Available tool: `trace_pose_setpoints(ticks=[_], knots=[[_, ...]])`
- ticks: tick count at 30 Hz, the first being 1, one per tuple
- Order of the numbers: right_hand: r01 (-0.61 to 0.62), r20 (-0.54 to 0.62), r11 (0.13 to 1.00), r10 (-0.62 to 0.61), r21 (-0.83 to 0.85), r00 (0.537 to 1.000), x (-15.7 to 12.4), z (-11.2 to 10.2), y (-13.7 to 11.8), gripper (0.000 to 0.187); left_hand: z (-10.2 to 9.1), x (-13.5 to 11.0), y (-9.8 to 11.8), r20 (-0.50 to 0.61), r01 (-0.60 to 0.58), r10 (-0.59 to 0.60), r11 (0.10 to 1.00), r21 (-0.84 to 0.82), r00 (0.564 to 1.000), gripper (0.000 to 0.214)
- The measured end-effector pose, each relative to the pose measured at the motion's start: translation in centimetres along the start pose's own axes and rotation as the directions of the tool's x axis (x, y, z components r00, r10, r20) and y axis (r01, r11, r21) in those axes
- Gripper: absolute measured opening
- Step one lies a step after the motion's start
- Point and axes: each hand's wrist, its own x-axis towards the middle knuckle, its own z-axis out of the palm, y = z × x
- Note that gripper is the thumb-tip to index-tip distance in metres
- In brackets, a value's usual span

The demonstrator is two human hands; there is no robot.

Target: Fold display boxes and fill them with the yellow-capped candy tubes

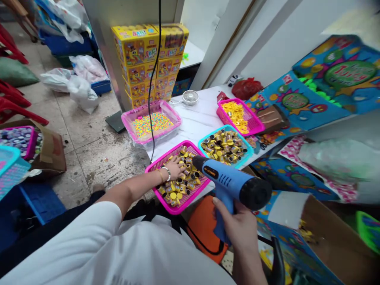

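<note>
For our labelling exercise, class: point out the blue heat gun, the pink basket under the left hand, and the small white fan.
Blue heat gun point(228, 182), head view, on its barrel.
Pink basket point(192, 198), head view, on its rim.
Small white fan point(190, 97), head view, on its grille.

Bright, even indoor light fills the scene, leaving only soft shadows around the pink basket point(194, 199) and a pale sheen on the white tabletop point(198, 118). Wide-angle distortion bends the white wall point(267, 47) near the edges, while the printed cardboard point(341, 71) at upper right smears into blur
</note>
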Motion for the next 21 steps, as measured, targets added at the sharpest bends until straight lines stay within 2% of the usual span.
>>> trace_pose_setpoints(ticks=[2, 4, 7, 9, 11, 13, 15, 17, 19, 21], knots=[[-0.034, -0.011, 0.999, 0.034, 0.003, 0.999, -0.8, -0.5, 0.5, 0.053, 0.0, -1.1, -1.0, -0.002, 0.038, -0.038, 0.999, 0.029, 0.999, 0.028], [-0.081, -0.065, 0.996, 0.078, -0.040, 0.995, -1.9, -1.0, 1.7, 0.052, -0.3, -4.3, -1.6, -0.018, 0.077, -0.076, 0.996, 0.052, 0.997, 0.037], [-0.145, -0.098, 0.987, 0.138, -0.074, 0.986, -3.7, -1.1, 3.6, 0.053, -1.0, -10.1, -1.7, -0.051, 0.109, -0.106, 0.992, 0.068, 0.993, 0.039], [-0.154, -0.071, 0.987, 0.150, -0.055, 0.986, -4.6, -0.7, 4.2, 0.054, -1.4, -11.8, -1.3, -0.075, 0.108, -0.103, 0.992, 0.065, 0.992, 0.041], [-0.152, -0.050, 0.988, 0.151, -0.021, 0.987, -4.9, -0.1, 4.0, 0.056, -1.3, -10.7, -0.8, -0.062, 0.085, -0.082, 0.996, 0.041, 0.995, 0.042], [-0.162, -0.073, 0.987, 0.162, -0.002, 0.984, -4.6, 0.3, 2.9, 0.057, -0.8, -7.2, -0.2, -0.006, 0.082, -0.082, 0.997, 0.005, 0.997, 0.046], [-0.176, -0.137, 0.984, 0.172, -0.015, 0.976, -4.2, 0.6, 1.4, 0.059, 0.2, -3.1, 0.2, 0.042, 0.155, -0.154, 0.988, -0.017, 0.987, 0.056], [-0.174, -0.199, 0.984, 0.162, -0.048, 0.967, -3.8, 0.7, -0.2, 0.058, 1.5, -0.1, 0.7, 0.068, 0.204, -0.201, 0.978, -0.036, 0.977, 0.062], [-0.148, -0.230, 0.987, 0.131, -0.057, 0.964, -3.8, 0.7, -1.4, 0.056, 2.7, 0.6, 1.2, 0.095, 0.203, -0.197, 0.977, -0.062, 0.976, 0.064], [-0.137, -0.223, 0.990, 0.124, -0.042, 0.967, -4.0, 0.7, -1.9, 0.054, 3.2, -1.0, 1.7, 0.105, 0.162, -0.152, 0.982, -0.096, 0.983, 0.062]])
